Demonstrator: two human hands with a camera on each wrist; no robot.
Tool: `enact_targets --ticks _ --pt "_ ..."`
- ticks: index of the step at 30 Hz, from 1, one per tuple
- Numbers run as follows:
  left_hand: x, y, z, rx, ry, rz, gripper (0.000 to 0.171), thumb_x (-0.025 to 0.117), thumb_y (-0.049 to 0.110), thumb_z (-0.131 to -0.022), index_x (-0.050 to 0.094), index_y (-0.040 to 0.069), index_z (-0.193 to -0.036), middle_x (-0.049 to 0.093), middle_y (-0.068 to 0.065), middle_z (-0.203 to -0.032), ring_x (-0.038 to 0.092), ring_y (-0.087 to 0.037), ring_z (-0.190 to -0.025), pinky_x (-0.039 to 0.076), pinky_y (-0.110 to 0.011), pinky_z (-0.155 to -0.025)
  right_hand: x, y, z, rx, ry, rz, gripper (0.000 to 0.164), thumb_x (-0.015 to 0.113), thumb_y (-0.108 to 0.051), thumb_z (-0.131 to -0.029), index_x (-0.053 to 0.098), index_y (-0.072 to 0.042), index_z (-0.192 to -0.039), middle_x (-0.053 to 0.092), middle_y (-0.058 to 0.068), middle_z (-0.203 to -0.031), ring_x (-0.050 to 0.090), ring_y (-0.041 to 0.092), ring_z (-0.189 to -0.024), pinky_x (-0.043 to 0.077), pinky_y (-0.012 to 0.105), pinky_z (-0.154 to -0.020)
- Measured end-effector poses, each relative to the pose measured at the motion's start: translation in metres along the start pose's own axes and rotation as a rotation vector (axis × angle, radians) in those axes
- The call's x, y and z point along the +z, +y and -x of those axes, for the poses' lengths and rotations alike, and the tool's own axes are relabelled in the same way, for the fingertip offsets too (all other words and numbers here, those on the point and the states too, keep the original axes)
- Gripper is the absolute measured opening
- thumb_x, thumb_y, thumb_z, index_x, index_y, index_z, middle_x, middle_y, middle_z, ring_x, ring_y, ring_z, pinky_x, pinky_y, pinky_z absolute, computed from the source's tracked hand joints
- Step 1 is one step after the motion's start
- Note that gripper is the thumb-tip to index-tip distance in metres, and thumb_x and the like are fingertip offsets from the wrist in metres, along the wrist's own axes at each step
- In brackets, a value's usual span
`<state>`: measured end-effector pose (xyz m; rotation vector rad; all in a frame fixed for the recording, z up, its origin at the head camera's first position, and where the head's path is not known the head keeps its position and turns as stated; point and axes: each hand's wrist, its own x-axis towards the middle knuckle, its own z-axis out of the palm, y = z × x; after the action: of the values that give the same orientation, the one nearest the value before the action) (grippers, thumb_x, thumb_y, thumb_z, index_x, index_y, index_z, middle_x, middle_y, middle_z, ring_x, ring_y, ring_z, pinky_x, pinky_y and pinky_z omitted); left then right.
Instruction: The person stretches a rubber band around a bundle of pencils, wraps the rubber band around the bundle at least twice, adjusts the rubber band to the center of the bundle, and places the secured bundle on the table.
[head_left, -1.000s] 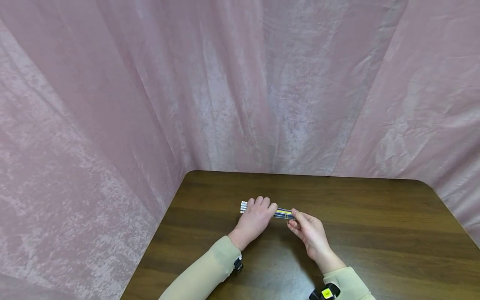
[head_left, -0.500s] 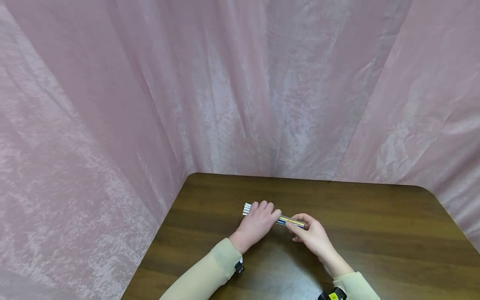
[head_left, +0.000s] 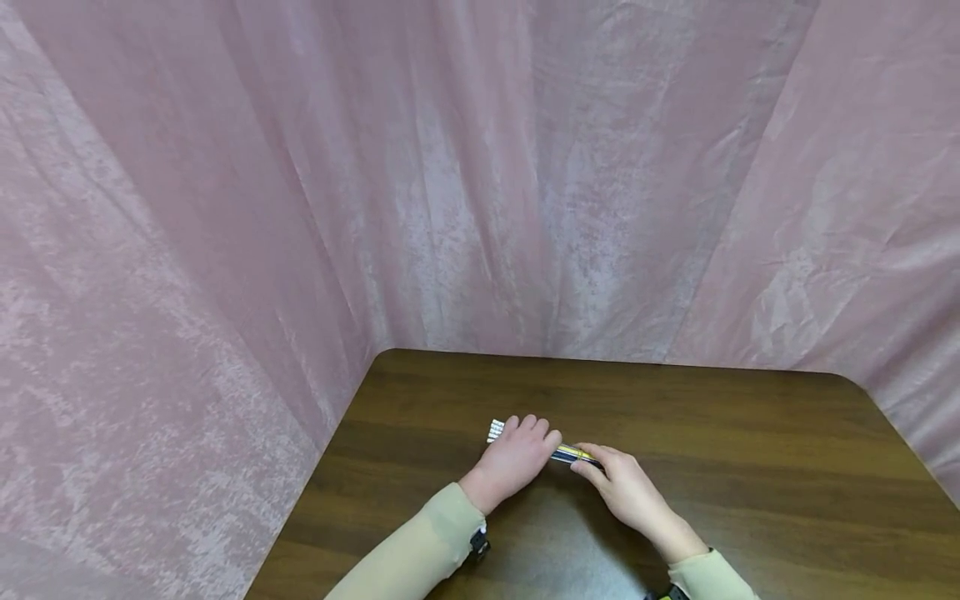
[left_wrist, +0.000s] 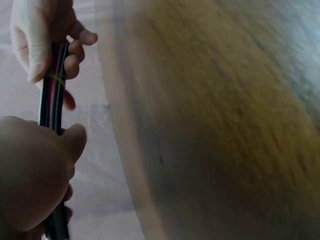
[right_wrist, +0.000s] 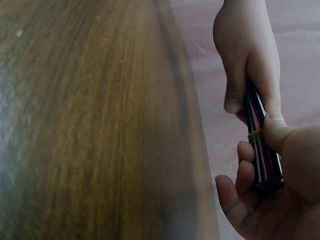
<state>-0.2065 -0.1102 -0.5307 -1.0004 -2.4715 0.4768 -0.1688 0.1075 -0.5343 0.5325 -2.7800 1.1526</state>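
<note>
Bundle of slim sticks [head_left: 567, 453] was held in both hands above the desk [head_left: 390, 417], lying crosswise, its left end slightly farther off than its right. Left hand [head_left: 517, 457]: fingers closed over the middle of the bundle, back of the hand uppermost, firm wrap with no visible gap; the white ends [head_left: 496, 431] projected beyond it on the left. Right hand [head_left: 626, 490]: thumb and fingers closed about the right end, pinching it from opposite sides; in the right wrist view some fingers curled loosely, partly clear of the sticks. A yellow band [right_wrist: 255, 135] encircled the bundle just beside the right hand's fingertips. Wrist views showed dark sticks with red and pale stripes; exact count could not be told. Between the hands a short length of bundle was exposed. Both forearms entered from the near side in pale sleeves [head_left: 420, 542], with a black device [head_left: 479, 543] at the left wrist and another, partly cut off, at the right. Pink curtain [head_left: 450, 167] hung behind the desk's far edge and along its left side.
</note>
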Motion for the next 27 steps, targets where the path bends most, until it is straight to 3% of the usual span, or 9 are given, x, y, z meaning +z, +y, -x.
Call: enact_targets --ticks 3,6,12,16,20,27 --pt "0.0 -0.003 0.003 -0.013 -0.042 0.106 0.009 0.068 0.018 -0.104 0.063 0.02 -0.111 0.064 0.003 -0.1 0.058 -0.016 -0.089 0.046 -0.031 -0.077 0.0 0.002 0.002 0.016 -0.002 0.012 0.024 0.074 -0.026 -0.103 0.076 -0.013 -0.123 0.075 -0.001 -0.113 0.069 0.018 -0.103 0.054 0.047 -0.092" --pt "0.001 -0.009 0.007 -0.042 -0.053 0.182 0.015 0.075 0.026 -0.102 0.064 0.019 -0.11 0.066 0.003 -0.097 0.06 -0.015 -0.086 0.046 -0.032 -0.075 -0.001 0.006 0.005 0.022 0.001 0.019 0.02 0.074 -0.023 -0.103 0.076 -0.014 -0.121 0.074 -0.003 -0.109 0.068 0.015 -0.098 0.054 0.045 -0.09" --pt "0.003 -0.021 0.011 -0.082 -0.066 0.236 0.028 0.072 0.047 -0.101 0.063 0.022 -0.11 0.065 0.005 -0.096 0.06 -0.015 -0.086 0.045 -0.033 -0.071 -0.012 0.017 0.005 -0.041 0.007 0.053 0.023 0.073 -0.018 -0.102 0.073 -0.013 -0.124 0.071 -0.005 -0.108 0.067 0.015 -0.098 0.055 0.046 -0.088" --pt "0.004 -0.026 0.01 -0.09 -0.087 0.27 0.024 0.066 0.043 -0.105 0.061 0.02 -0.112 0.061 0.003 -0.095 0.056 -0.016 -0.084 0.047 -0.029 -0.067 -0.019 0.02 0.0 -0.12 0.017 0.111 0.024 0.073 -0.016 -0.102 0.071 -0.01 -0.125 0.071 -0.002 -0.111 0.069 0.02 -0.104 0.055 0.049 -0.091" --pt "0.004 -0.026 0.01 -0.073 -0.089 0.333 0.023 0.067 0.039 -0.106 0.061 0.018 -0.111 0.06 0.002 -0.094 0.055 -0.015 -0.081 0.049 -0.025 -0.066 -0.027 0.021 -0.001 -0.132 0.015 0.155 0.016 0.072 -0.018 -0.104 0.071 -0.011 -0.118 0.07 -0.003 -0.107 0.069 0.02 -0.102 0.055 0.049 -0.09" --pt "0.001 -0.027 0.013 -0.024 -0.137 0.494 0.022 0.062 0.029 -0.11 0.062 0.013 -0.125 0.059 0.003 -0.103 0.055 -0.014 -0.093 0.05 -0.026 -0.084 -0.037 0.024 -0.002 -0.15 0.007 0.186 0.011 0.071 -0.016 -0.104 0.07 -0.013 -0.114 0.069 -0.006 -0.105 0.069 0.019 -0.102 0.055 0.048 -0.09"
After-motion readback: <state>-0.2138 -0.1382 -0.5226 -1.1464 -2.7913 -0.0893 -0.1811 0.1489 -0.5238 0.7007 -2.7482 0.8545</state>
